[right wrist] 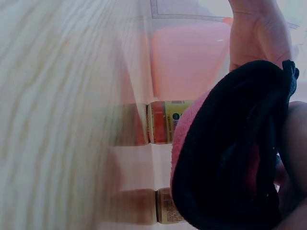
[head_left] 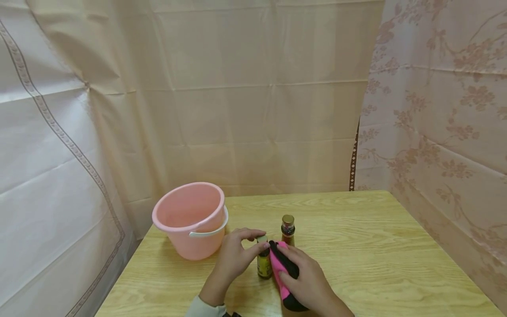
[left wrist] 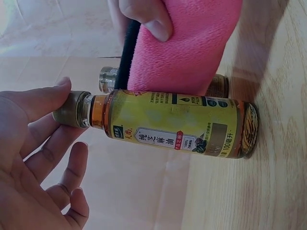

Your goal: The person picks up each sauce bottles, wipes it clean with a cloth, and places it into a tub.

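A small sesame oil bottle (head_left: 264,267) with a yellow label stands upright on the table. My left hand (head_left: 233,256) pinches its cap between thumb and fingers; in the left wrist view the cap (left wrist: 72,109) is greenish gold. Held in my right hand (head_left: 310,278) is a pink plush mitt (head_left: 279,268) with black trim, its side up against the bottle's label. The right wrist view looks into the mitt's black-edged opening (right wrist: 230,158). Behind the mitt rises a second bottle (head_left: 288,229) with a gold cap, its lower part hidden.
A pink bucket (head_left: 196,246) with a white handle (head_left: 210,232) stands at the left, close to my left hand. The wooden table (head_left: 364,255) stretches off to the right. Beige curtains (head_left: 253,110) hang behind it, and a floral cloth (head_left: 447,114) hangs along the right.
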`<state>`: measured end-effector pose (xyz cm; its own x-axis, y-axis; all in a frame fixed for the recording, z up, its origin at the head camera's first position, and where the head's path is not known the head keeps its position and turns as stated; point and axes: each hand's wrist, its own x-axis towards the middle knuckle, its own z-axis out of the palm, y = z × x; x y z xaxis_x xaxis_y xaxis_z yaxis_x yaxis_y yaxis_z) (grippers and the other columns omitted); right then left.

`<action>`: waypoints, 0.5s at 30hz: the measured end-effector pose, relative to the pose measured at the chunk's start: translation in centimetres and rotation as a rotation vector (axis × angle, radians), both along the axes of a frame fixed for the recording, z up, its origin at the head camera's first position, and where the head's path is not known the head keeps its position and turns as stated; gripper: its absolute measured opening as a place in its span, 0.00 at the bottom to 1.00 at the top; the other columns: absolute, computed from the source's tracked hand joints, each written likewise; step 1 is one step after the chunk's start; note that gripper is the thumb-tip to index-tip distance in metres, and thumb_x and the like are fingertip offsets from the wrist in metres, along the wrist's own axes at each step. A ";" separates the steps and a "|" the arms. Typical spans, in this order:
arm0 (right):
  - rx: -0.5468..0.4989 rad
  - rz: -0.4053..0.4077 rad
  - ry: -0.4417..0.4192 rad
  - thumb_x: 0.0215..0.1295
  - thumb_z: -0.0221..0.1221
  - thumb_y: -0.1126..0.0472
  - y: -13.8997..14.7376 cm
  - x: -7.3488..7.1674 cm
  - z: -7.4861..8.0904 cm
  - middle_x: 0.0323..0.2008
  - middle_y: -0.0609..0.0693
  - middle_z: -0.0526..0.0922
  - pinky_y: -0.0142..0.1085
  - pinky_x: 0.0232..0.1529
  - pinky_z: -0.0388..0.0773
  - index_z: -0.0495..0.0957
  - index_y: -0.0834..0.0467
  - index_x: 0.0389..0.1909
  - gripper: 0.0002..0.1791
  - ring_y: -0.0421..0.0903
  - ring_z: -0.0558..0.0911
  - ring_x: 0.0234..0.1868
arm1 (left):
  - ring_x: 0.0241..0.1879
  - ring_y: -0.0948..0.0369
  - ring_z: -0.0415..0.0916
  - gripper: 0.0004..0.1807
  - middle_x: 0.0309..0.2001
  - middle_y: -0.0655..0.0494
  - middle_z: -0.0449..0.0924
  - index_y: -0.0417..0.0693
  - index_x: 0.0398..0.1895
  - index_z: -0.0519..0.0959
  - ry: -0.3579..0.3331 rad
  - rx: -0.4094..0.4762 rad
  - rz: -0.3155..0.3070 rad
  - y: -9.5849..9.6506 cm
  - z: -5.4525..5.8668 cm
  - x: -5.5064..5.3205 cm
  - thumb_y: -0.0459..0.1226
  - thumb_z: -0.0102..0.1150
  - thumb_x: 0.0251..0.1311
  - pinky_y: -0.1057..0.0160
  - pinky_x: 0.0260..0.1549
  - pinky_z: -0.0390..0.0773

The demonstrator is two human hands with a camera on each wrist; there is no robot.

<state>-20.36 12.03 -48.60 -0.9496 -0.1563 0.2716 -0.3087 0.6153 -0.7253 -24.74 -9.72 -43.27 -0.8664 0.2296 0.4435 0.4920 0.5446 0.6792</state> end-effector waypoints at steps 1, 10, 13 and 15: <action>0.007 0.001 -0.002 0.64 0.69 0.56 0.0 0.0 0.0 0.70 0.46 0.75 0.53 0.60 0.78 0.74 0.33 0.70 0.34 0.51 0.77 0.67 | 0.42 0.59 0.82 0.12 0.42 0.66 0.89 0.65 0.46 0.90 -0.004 -0.003 0.003 0.0 0.0 0.0 0.49 0.75 0.59 0.62 0.42 0.76; 0.043 0.008 -0.030 0.62 0.69 0.56 0.1 -0.2 -0.4 0.69 0.52 0.76 0.52 0.57 0.79 0.74 0.38 0.71 0.34 0.54 0.78 0.65 | 0.44 0.61 0.82 0.12 0.43 0.67 0.89 0.65 0.47 0.90 -0.042 -0.009 0.003 0.0 0.1 0.0 0.48 0.75 0.59 0.60 0.44 0.76; 0.052 0.021 -0.035 0.62 0.68 0.57 0.3 -0.3 -0.6 0.69 0.53 0.77 0.53 0.56 0.80 0.74 0.40 0.71 0.35 0.55 0.78 0.65 | 0.44 0.61 0.82 0.12 0.44 0.68 0.89 0.66 0.48 0.89 -0.044 -0.009 -0.003 -0.1 0.1 0.0 0.48 0.74 0.60 0.60 0.44 0.77; 0.060 0.026 -0.039 0.62 0.68 0.57 0.3 -0.4 -0.7 0.69 0.53 0.77 0.53 0.56 0.80 0.74 0.41 0.72 0.35 0.55 0.78 0.65 | 0.44 0.61 0.82 0.13 0.44 0.68 0.89 0.66 0.48 0.89 -0.047 -0.009 -0.007 -0.1 0.1 0.0 0.48 0.74 0.60 0.59 0.44 0.77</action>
